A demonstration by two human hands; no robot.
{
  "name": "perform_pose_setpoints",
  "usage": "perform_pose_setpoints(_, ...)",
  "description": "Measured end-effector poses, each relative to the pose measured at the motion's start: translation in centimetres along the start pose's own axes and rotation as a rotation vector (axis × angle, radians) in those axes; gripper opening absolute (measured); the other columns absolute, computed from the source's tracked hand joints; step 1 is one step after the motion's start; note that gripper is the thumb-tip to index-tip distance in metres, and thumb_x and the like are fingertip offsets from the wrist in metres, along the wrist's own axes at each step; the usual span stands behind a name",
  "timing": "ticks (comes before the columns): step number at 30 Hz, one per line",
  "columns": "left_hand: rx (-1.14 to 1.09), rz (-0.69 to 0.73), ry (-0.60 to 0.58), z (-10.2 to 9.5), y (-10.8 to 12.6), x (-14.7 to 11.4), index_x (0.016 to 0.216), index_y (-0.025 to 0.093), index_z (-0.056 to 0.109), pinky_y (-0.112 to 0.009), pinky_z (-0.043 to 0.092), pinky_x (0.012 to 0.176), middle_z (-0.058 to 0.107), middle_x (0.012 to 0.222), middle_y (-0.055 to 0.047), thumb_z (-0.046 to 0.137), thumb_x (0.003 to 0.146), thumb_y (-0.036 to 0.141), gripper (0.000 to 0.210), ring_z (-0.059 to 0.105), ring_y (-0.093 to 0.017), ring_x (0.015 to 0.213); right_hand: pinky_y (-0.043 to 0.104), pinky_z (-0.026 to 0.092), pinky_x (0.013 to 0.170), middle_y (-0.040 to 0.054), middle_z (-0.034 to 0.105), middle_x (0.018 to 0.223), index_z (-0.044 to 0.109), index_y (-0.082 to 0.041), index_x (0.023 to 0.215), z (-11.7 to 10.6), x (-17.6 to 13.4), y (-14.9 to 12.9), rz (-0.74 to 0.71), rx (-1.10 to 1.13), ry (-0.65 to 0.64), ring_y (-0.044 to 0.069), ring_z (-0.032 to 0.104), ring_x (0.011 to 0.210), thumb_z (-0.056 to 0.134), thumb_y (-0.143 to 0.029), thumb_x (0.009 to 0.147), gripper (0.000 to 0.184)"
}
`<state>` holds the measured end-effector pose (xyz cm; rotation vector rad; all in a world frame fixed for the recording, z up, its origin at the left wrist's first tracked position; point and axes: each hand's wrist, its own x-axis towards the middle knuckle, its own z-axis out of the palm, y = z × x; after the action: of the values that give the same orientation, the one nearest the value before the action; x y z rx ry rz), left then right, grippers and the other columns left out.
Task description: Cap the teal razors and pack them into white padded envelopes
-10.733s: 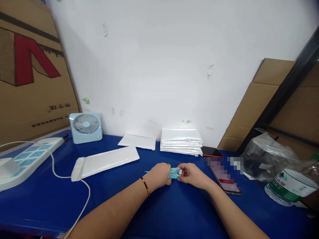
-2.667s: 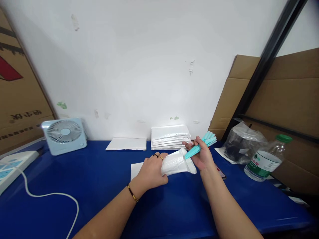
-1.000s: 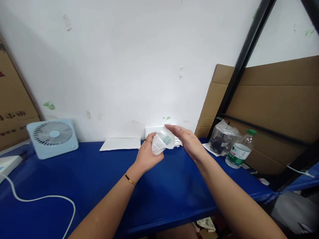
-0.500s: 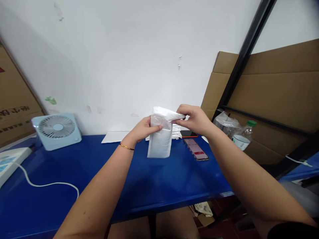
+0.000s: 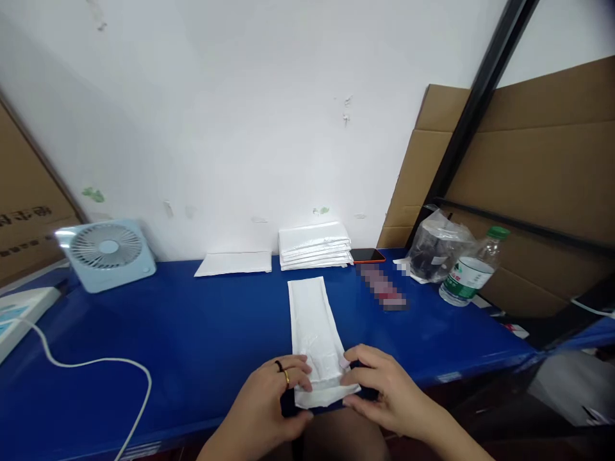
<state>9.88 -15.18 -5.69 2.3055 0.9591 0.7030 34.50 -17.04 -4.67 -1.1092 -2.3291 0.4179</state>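
My left hand (image 5: 266, 398), open, and right hand (image 5: 390, 389) (grip unclear to me) touch the white envelope (image 5: 311, 315); probably light, pliable, best held by its side edges.

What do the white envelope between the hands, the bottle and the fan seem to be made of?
Envelope: thin plastic film or coated paper, white with a slight sheen; the wrinkles near its flap end suggest something pliable, but which is unclear.
Bottle: probably clear, glossy plastic, since its upper part is see-through.
Fan: likely moulded plastic, smooth pale blue, with rounded corners.
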Motion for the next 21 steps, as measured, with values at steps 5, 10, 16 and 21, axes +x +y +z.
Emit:
perform_pose_setpoints(5, 0.108, -0.223, 0.120, -0.2, 1.3, 0.7, 0.069, 0.019, 0.053, -0.027, 0.043, 0.072, 0.058, 0.092, -0.004, 0.042, 0.086, 0.031, 0.024, 0.055, -0.016, 0.082, 0.023, 0.041, 0.063, 0.0020, 0.053, 0.075, 0.051, -0.019, 0.076, 1.5, 0.4, 0.6, 0.202, 0.183, 0.190, 0.013, 0.052, 0.070, 0.050, -0.023, 0.084, 0.010)
perform_pose_setpoints(10, 0.116, -0.194, 0.055, -0.2, 1.7, 1.1, 0.077, 0.021, 0.056, -0.026, 0.039, 0.068, 0.054, 0.095, -0.002, 0.049, 0.082, 0.037, 0.018, 0.052, -0.015, 0.076, 0.023, 0.039, 0.061, 0.0012, 0.052, 0.073, 0.053, -0.019, 0.079, 2.0, 0.6, 0.7, 0.245, 0.201, 0.226, 0.013, 0.050, 0.067, 0.049, -0.024, 0.085, 0.009)
perform_pose_setpoints(16, 0.126, -0.215, 0.026, -0.4, 1.3, 1.0, 0.080, 0.021, 0.053, -0.026, 0.036, 0.067, 0.054, 0.082, -0.001, 0.048, 0.081, 0.040, 0.020, 0.050, -0.016, 0.074, 0.026, 0.042, 0.078, 0.0051, 0.050, 0.103, 0.059, -0.020, 0.083, 0.8, 0.2, 0.0, 0.175, 0.256, 0.051, 0.018, 0.050, 0.092, 0.069, -0.026, 0.067, 0.020)
perform_pose_setpoints(21, 0.123, -0.141, -0.034, -0.8, 1.2, 0.8, 0.090, 0.023, 0.057, -0.027, 0.036, 0.075, 0.055, 0.098, -0.002, 0.065, 0.067, 0.042, 0.031, 0.051, -0.019, 0.089, 0.028, 0.041, 0.080, 0.0046, 0.053, 0.102, 0.062, -0.020, 0.081, 0.3, 0.1, 0.3, 0.086, 0.226, -0.039, 0.019, 0.049, 0.094, 0.071, -0.034, 0.066, 0.022)
